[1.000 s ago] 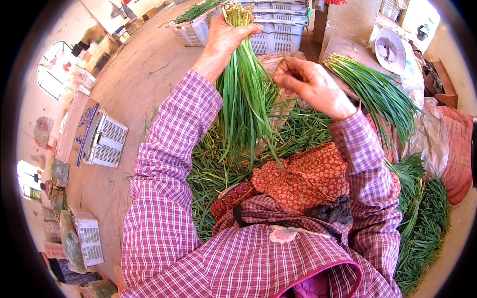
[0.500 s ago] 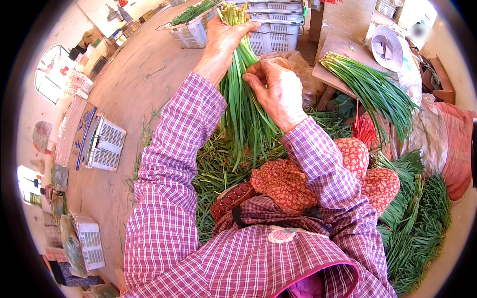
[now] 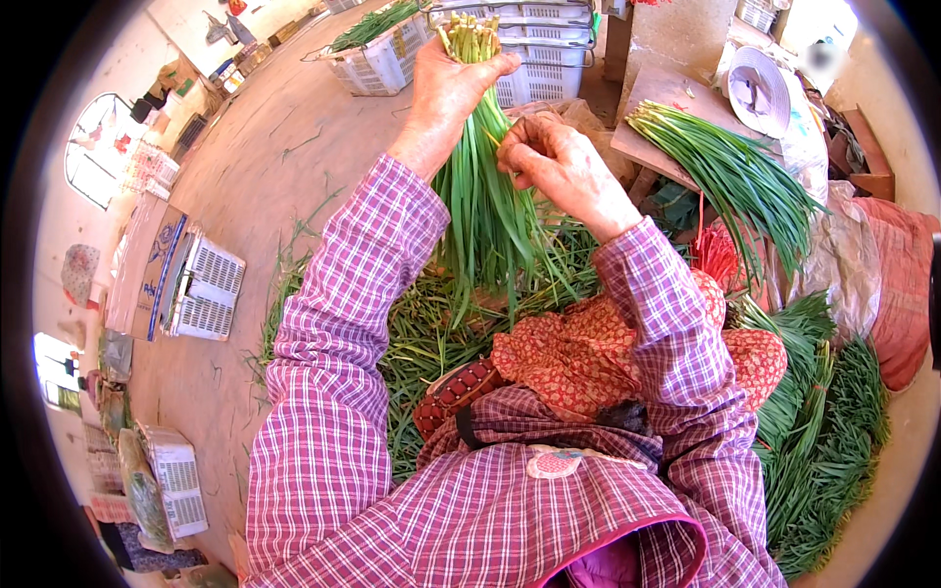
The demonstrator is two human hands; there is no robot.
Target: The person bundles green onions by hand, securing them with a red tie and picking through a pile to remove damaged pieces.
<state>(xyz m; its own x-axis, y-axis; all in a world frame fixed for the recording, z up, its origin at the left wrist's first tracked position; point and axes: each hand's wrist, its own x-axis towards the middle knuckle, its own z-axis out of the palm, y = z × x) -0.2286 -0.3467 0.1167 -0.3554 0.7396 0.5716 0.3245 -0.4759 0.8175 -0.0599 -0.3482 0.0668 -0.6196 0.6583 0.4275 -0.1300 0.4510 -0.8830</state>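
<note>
Bare floor (image 3: 265, 186) left, crates (image 3: 549, 49) ahead, greens-laden board (image 3: 667, 108) right

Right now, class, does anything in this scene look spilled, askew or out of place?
Yes. Loose green blades lie scattered over the bare floor beyond the leaf pile, and a white plastic crate lies tipped on its side there. The chive bunch in the left hand looks tidy.

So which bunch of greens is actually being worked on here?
Start at the white plastic crates at the top of the view. Just before them the left hand grips a bunch of chives, the only one held upright, cut ends up; the others lie flat.
</note>
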